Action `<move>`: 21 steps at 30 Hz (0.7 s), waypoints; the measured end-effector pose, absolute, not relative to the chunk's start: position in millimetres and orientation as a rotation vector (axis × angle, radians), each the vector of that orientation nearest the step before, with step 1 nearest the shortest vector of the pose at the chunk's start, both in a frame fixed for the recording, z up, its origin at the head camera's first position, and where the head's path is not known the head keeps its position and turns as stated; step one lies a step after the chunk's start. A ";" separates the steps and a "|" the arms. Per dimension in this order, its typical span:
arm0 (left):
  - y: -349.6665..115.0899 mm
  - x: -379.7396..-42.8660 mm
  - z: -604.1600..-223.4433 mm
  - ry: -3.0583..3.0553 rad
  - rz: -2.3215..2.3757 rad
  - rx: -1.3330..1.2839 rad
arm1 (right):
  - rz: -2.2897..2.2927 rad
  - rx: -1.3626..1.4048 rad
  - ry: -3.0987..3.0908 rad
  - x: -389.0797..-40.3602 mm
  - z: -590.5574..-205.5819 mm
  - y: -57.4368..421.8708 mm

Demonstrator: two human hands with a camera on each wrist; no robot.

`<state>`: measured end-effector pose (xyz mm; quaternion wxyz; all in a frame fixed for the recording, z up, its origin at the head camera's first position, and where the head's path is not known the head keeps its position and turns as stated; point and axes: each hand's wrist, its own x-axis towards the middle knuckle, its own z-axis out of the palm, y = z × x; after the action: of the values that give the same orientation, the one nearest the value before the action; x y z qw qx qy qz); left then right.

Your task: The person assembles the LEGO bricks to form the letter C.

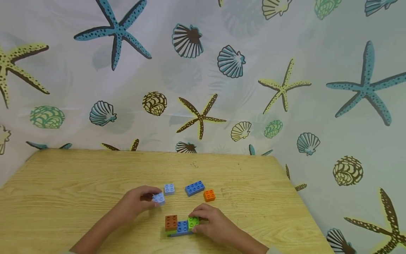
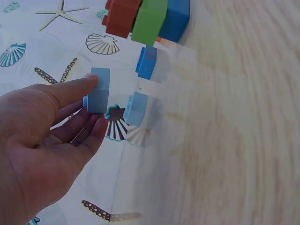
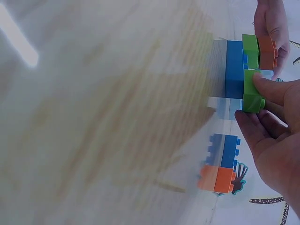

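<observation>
A green block [image 1: 192, 223] is overhanging one end of a long blue block [image 1: 182, 227] while the right hand [image 1: 213, 223] is pinching the green one; pressing down on that overhang could be tipping both. Nearby, the left hand [image 1: 137, 202] is grasping a pale blue block [image 1: 159, 199], which a shallow pinch could be letting slip. Beyond, an orange block [image 1: 209, 195] is lying on the counter [image 1: 95, 171].

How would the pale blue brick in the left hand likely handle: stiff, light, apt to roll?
The pale blue brick is probably stiff, since its edges look straight where the fingers pinch it. Being small and plastic-looking, it is likely light. Its flat sides suggest sliding rather than rolling if pushed.
</observation>
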<state>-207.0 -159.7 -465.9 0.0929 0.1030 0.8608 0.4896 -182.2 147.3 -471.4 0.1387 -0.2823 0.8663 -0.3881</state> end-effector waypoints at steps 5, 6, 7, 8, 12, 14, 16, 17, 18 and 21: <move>-156.8 -197.3 -453.5 2.504 1.481 0.401 | -1.121 -0.814 2.503 -181.7 -468.8 146.6; -156.2 -195.4 -451.6 2.492 1.486 0.426 | -1.119 -0.817 2.503 -181.5 -468.4 146.7; -155.5 -193.5 -449.7 2.480 1.489 0.451 | -1.119 -0.819 2.502 -181.5 -468.1 146.6; -154.3 -191.7 -448.1 2.478 1.486 0.477 | -1.116 -0.822 2.503 -181.5 -468.0 146.6; -148.9 -185.2 -443.0 2.465 1.468 0.553 | -1.106 -0.837 2.513 -181.6 -468.4 146.7; -145.9 -182.4 -441.3 2.463 1.451 0.577 | -1.107 -0.846 2.516 -181.5 -468.8 146.6; -143.2 -179.6 -440.2 2.458 1.431 0.589 | -1.111 -0.854 2.515 -181.4 -469.5 146.6; -142.2 -178.2 -439.9 2.460 1.419 0.605 | -1.114 -0.857 2.513 -181.3 -469.9 146.5; -141.1 -177.0 -439.9 2.458 1.407 0.615 | -1.117 -0.862 2.512 -181.1 -470.2 146.5; -138.7 -173.9 -440.0 2.439 1.384 0.647 | -1.116 -0.874 2.509 -181.1 -470.9 146.5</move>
<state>-173.9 -138.7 -440.0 0.1314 0.2230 0.8401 0.4767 -181.1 146.5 -470.9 0.1293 -0.3006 0.8634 -0.3841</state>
